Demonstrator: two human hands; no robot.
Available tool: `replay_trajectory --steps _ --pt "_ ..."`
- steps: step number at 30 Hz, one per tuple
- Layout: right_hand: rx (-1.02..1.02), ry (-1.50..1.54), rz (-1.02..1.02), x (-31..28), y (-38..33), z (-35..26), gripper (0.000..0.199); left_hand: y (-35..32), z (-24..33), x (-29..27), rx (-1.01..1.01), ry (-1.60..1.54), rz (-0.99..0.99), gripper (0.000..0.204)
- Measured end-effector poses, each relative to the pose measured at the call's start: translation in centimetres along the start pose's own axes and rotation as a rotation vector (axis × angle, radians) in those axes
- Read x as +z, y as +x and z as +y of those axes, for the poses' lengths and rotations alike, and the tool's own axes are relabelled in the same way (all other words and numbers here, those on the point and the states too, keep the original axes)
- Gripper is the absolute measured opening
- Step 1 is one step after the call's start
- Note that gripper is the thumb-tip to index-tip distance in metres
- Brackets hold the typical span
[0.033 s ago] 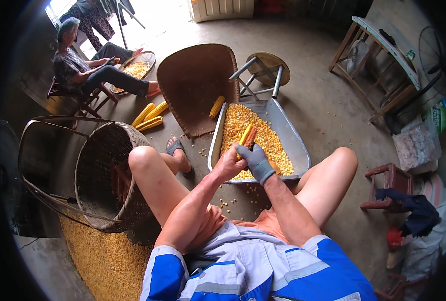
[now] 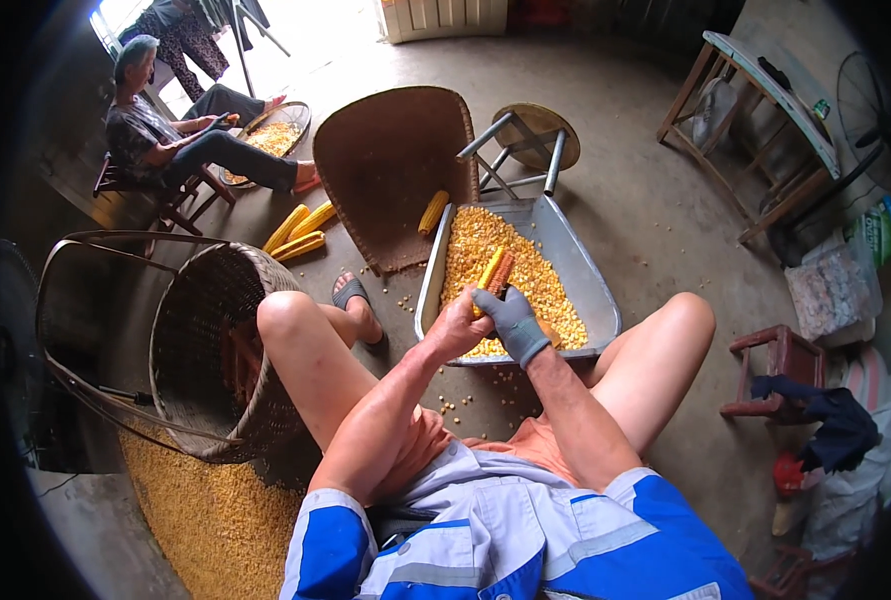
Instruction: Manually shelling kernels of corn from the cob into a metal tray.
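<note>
Over a grey metal pan (image 2: 577, 262) between my knees, both hands meet around corn. My bare left hand (image 2: 458, 325) is closed on a corn cob (image 2: 487, 272) whose left side carries yellow kernels and whose right side shows reddish, bare cob. I cannot tell whether that reddish part is a second cob. My right hand (image 2: 516, 322), in a grey glove, is closed against the reddish side, its thumb pressed over the corn. Loose yellow kernels (image 2: 485, 232) heap in the pan below. The lower end of the corn is hidden by my fingers.
A woven scoop basket (image 2: 390, 170) holds one ear at its edge; several ears (image 2: 300, 228) lie beside it. Left stands a handled wicker basket (image 2: 205, 350) with bare cobs, near a kernel pile (image 2: 205, 510). A stool (image 2: 535, 140) stands beyond. A seated person (image 2: 155, 130) handles corn.
</note>
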State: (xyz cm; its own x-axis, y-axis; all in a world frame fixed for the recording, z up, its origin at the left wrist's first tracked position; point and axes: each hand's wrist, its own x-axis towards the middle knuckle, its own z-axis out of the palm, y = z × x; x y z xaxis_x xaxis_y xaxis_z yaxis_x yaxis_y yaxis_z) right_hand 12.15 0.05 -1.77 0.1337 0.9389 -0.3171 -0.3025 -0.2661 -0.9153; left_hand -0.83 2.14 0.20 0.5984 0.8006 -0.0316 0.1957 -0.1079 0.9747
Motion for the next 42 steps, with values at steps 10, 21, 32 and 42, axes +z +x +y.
replay_trajectory --steps 10,21,32,42 --pt "-0.038 0.158 -0.202 -1.1 -0.6 -0.5 0.028 0.6 0.1 -0.8 -0.032 -0.107 -0.086 0.041" --pt "-0.042 -0.025 -0.079 -0.1 -0.3 -0.8 0.037 0.4 0.6 -0.9 -0.095 -0.062 -0.079 0.035" --pt "-0.085 0.192 -0.226 -0.9 -1.0 -1.3 0.035 0.8 0.6 -1.3 -0.057 -0.168 -0.119 0.033" --pt "-0.119 -0.060 -0.068 -0.1 0.0 -0.5 0.047 0.6 0.8 -0.6 -0.018 0.151 0.096 0.046"
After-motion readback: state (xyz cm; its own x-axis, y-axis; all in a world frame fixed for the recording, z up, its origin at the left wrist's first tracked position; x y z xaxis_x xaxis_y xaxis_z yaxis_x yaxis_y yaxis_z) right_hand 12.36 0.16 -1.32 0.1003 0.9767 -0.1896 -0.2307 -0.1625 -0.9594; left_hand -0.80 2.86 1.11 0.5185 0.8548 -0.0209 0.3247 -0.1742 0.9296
